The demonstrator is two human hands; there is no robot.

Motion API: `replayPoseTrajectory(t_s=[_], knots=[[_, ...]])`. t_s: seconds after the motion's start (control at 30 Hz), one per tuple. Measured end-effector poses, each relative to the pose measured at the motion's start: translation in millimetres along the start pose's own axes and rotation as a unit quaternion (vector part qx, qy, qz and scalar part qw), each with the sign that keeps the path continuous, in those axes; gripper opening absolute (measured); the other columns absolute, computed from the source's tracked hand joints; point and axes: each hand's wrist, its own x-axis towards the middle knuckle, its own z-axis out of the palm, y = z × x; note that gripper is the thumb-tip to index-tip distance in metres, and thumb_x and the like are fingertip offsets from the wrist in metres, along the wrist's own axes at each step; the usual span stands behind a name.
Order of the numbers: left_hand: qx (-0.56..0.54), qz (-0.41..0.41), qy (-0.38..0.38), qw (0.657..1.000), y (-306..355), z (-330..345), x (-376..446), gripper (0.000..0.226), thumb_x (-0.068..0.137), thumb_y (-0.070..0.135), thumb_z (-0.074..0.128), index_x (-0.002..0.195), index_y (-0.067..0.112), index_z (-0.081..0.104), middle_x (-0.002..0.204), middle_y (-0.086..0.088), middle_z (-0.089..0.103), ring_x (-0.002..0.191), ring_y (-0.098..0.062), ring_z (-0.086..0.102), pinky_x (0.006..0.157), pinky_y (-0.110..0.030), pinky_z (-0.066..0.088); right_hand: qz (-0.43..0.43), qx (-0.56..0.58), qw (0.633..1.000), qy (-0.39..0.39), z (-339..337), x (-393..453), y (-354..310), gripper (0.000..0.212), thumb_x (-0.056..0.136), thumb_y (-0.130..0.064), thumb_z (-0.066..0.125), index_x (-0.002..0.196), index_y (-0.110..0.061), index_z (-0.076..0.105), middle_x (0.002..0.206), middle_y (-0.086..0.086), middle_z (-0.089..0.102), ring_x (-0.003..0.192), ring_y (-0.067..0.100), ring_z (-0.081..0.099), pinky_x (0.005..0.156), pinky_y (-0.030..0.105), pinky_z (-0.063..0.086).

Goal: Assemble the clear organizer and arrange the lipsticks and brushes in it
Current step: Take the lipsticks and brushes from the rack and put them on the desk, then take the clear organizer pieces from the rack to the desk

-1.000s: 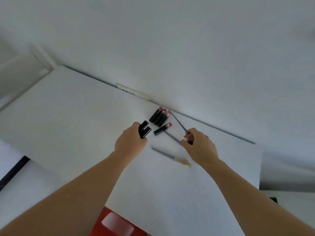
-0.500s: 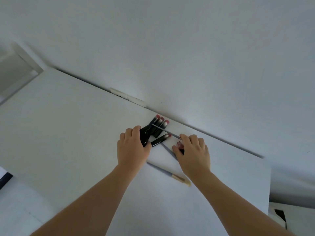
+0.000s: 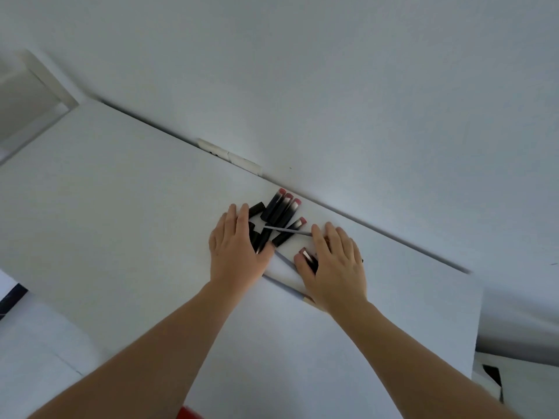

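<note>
Head view: five red-tipped lipsticks (image 3: pixel 279 208) and two thin gray brushes (image 3: pixel 287 231) lie loose on the white table (image 3: pixel 121 207) near the wall. Left hand (image 3: pixel 236 249) rests flat over black tubes; right hand (image 3: pixel 335 264) lies flat, fingers straight, over one lipstick.

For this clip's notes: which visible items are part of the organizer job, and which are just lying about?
Part of the job:
- lipsticks lying grouped by the wall
- grey brush lying across them
- long brush between the hands
- left hand and right hand, flat on the items

Just lying about:
- white strip at the table edge
- red object

No organizer shows.
</note>
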Motion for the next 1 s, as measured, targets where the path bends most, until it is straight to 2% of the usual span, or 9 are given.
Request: replayPoseTrajectory(t_s=[0.1,0.27,0.4,0.53,0.63,0.7,0.8,0.9,1.0], knots=[[-0.017,0.003,-0.019,1.000,-1.1,-4.9,0.8,0.093,0.089,0.051,0.065,0.160,0.018,0.014,0.168,-0.011,0.016,0.155,-0.028,0.013,0.123,-0.044,0.012,0.001,-0.002,1.000,-0.029,-3.6,3.0,2.9,0.072,0.097,-0.062,0.027,0.156,-0.021,0.024,0.162,0.009,0.025,0.151,0.027,0.016,0.123,0.046,0.014],[-0.063,-0.009,-0.019,0.998,0.9,-26.1,-1.5,0.088,0.091,0.049,0.061,0.160,0.020,0.015,0.169,-0.008,0.016,0.155,-0.023,0.010,0.126,-0.040,0.009,0.004,0.018,0.998,-0.060,-19.9,7.5,4.0,0.073,0.095,-0.065,0.026,0.155,-0.022,0.024,0.163,0.009,0.025,0.150,0.027,0.020,0.123,0.044,0.016],[-0.121,-0.041,-0.010,0.992,-0.5,-66.7,-11.8,0.074,0.091,0.048,0.059,0.155,0.023,0.032,0.160,0.001,0.038,0.147,-0.019,0.032,0.118,-0.038,0.028,0.005,0.090,0.993,-0.081,-55.3,11.3,0.9,0.072,0.093,-0.063,0.030,0.151,-0.020,0.038,0.158,0.004,0.037,0.147,0.022,0.029,0.119,0.040,0.022],[-0.176,-0.070,0.030,0.981,-8.1,-120.0,-40.3,0.052,0.091,0.047,0.058,0.138,0.027,0.054,0.133,0.010,0.062,0.119,-0.010,0.058,0.098,-0.027,0.042,0.012,0.210,0.974,-0.088,-98.8,9.6,-13.7,0.049,0.097,-0.048,0.048,0.141,-0.026,0.050,0.148,-0.006,0.048,0.139,0.016,0.039,0.111,0.038,0.034],[-0.251,-0.082,0.058,0.963,-15.9,-156.9,-75.9,0.030,0.094,0.035,0.064,0.123,0.030,0.062,0.112,0.019,0.069,0.099,0.003,0.064,0.086,-0.015,0.046,0.000,0.287,0.953,-0.100,-122.1,-4.2,-31.6,0.041,0.097,-0.044,0.053,0.135,-0.030,0.056,0.137,-0.012,0.057,0.126,0.008,0.051,0.107,0.037,0.042],[-0.303,-0.097,0.064,0.946,-22.3,-177.9,-106.0,0.020,0.096,0.028,0.064,0.116,0.031,0.064,0.104,0.018,0.072,0.095,0.005,0.066,0.079,-0.009,0.047,0.000,0.345,0.932,-0.113,-134.5,-18.9,-46.0,0.036,0.096,-0.042,0.057,0.130,-0.031,0.061,0.123,-0.021,0.064,0.111,-0.003,0.060,0.098,0.031,0.049],[-0.396,-0.147,0.109,0.900,-35.3,-203.0,-164.4,0.017,0.098,0.016,0.063,0.111,0.023,0.070,0.100,0.008,0.077,0.093,-0.006,0.071,0.082,-0.018,0.055,-0.017,0.404,0.907,-0.117,-143.6,-48.5,-69.7,0.025,0.096,-0.038,0.059,0.120,-0.034,0.066,0.103,-0.027,0.069,0.097,-0.013,0.062,0.080,0.014,0.046],[-0.428,-0.197,0.158,0.868,-55.5,-218.5,-239.9,0.021,0.098,0.005,0.058,0.107,0.019,0.071,0.098,0.004,0.077,0.091,-0.013,0.073,0.081,-0.025,0.057,-0.032,0.459,0.879,-0.126,-144.2,-84.3,-93.7,0.016,0.096,-0.032,0.060,0.110,-0.032,0.069,0.098,-0.017,0.073,0.091,0.001,0.069,0.080,0.023,0.051],[-0.427,-0.271,0.205,0.838,-83.4,-220.5,-330.1,0.025,0.099,0.003,0.054,0.103,0.020,0.071,0.095,0.002,0.077,0.087,-0.015,0.073,0.079,-0.031,0.056,-0.052,0.479,0.862,-0.158,-133.7,-127.4,-116.4,0.013,0.097,-0.024,0.059,0.104,-0.027,0.070,0.092,-0.007,0.075,0.082,0.010,0.072,0.075,0.028,0.054]])
